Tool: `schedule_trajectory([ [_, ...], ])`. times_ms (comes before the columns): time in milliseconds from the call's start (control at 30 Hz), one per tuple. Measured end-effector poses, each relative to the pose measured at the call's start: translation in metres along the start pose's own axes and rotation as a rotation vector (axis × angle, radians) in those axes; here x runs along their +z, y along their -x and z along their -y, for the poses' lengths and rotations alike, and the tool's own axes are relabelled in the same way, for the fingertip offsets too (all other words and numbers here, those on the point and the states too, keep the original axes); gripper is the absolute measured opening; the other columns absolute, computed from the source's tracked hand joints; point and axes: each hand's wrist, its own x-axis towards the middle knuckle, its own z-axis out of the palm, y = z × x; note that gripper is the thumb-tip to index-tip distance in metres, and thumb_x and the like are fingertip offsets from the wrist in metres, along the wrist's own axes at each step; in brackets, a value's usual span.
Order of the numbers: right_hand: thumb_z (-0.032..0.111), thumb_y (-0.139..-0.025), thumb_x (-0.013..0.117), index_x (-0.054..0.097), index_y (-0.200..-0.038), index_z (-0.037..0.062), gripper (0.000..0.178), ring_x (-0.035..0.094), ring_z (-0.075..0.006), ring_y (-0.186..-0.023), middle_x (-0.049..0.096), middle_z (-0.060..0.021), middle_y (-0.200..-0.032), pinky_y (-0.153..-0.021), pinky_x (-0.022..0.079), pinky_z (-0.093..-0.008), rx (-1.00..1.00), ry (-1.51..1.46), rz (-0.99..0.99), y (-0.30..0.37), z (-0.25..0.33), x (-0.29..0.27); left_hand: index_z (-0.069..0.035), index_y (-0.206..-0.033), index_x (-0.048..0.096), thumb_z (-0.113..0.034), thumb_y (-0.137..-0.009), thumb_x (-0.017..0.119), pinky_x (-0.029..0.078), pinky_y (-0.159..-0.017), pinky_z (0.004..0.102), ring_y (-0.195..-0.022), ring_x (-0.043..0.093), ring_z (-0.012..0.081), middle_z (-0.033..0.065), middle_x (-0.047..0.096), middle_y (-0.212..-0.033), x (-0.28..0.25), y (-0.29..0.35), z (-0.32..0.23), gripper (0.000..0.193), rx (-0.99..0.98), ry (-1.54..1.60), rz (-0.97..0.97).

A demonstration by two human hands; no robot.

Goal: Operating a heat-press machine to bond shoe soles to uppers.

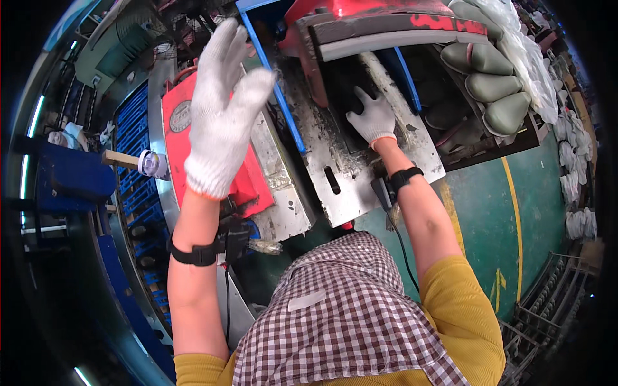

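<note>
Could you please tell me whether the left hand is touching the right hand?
Apart. The head view shows a blue bar and stained metal plate between the left hand and right hand.

Honestly can't read a single word or number from here. There's a round dial (181,116) on the red box (251,188) to my left, maybe with a printed scale, but it's too small to make out. Pale strip (307,300) on my checked apron (335,338)? No readable lettering either.
</note>
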Motion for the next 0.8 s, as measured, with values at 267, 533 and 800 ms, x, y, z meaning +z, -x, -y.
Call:
schedule_trajectory([
  [267,0.045,-0.077,0.077,0.06,-0.146,0.0345,0.072,0.063,-0.043,-0.12,0.057,-0.026,-0.139,-0.102,0.053,-0.0487,0.029,0.055,0.108,0.006,0.016,-0.015,0.001,-0.149,0.049,-0.029,-0.103,0.065,0.043,-0.112,0.0353,-0.134,0.055,0.0243,0.0205,0.058,-0.145,0.045,-0.125,-0.031,0.057,0.396,-0.465,0.26],
  [533,0.032,-0.09,0.073,0.061,-0.139,0.002,0.059,0.057,-0.0434,-0.127,0.062,-0.0267,-0.135,-0.111,0.045,-0.048,0.055,-0.371,-0.129,0.056,-0.078,-0.052,-0.003,-0.143,0.055,-0.023,-0.097,0.071,0.049,-0.104,0.0365,-0.116,0.064,0.0244,0.0153,0.066,-0.131,0.09,-0.133,-0.06,0.053,-0.009,-0.347,0.423],
  [800,0.021,-0.096,0.065,0.067,-0.101,0.0032,0.018,0.066,-0.027,-0.091,0.065,-0.0122,-0.089,-0.084,0.053,-0.0412,0.675,-0.81,-0.165,0.256,-0.088,-0.085,-0.004,-0.107,0.066,-0.021,-0.082,0.08,0.042,-0.112,0.047,-0.127,0.059,0.0383,0.0192,0.067,-0.129,0.13,-0.043,0.037,0.033,0.413,-0.393,0.236],
])
